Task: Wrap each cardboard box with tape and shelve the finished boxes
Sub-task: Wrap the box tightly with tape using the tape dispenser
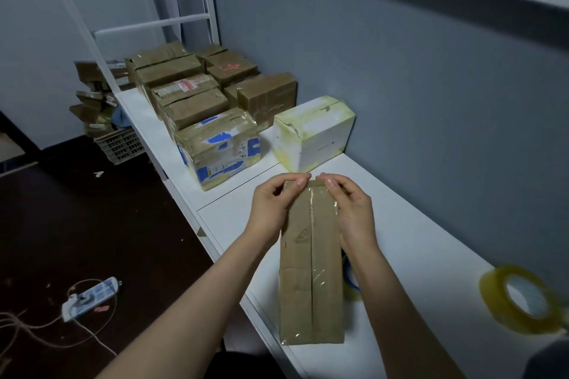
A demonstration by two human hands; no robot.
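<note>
Left hand (pixel 271 203) and right hand (pixel 351 203) pinch the box (pixel 311 271); tape roll (pixel 523 298) nearby, taped boxes (pixel 215 148) behind.

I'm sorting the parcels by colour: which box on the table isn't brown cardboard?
The white box with yellowish taped edges, right of the blue-printed box; all the others are brown cardboard.
</note>
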